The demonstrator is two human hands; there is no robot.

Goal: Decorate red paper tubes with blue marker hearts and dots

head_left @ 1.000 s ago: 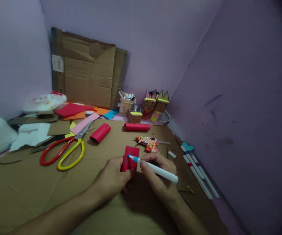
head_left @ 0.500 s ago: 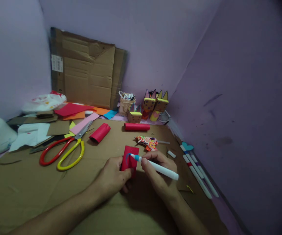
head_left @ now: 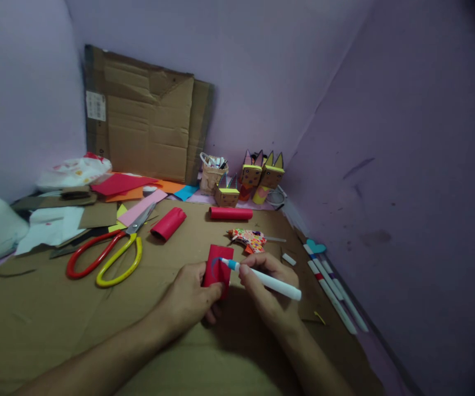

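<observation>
My left hand (head_left: 196,294) grips a small folded red paper piece (head_left: 225,254) from its left side, thumb across the lower front. A curved blue line shows on the red surface. In my right hand (head_left: 272,286) is a white marker (head_left: 276,284) with a light blue band, its tip touching the red paper at the end of the curve. Just beyond my right hand lies a small glue gun with a flowery pattern (head_left: 249,238). A white marker cap (head_left: 289,259) sits to its right.
Red- and yellow-handled scissors (head_left: 113,258) lie left, near a red paper tube (head_left: 169,224); another red roll (head_left: 231,214) lies behind. Several markers (head_left: 332,289) line the right edge. Cardboard cat figures (head_left: 227,195) and a pen cup (head_left: 213,179) stand at the back.
The marker tip has moved slightly up and right, and the blue curve is a little longer. My left hand keeps its hold on the red paper.
</observation>
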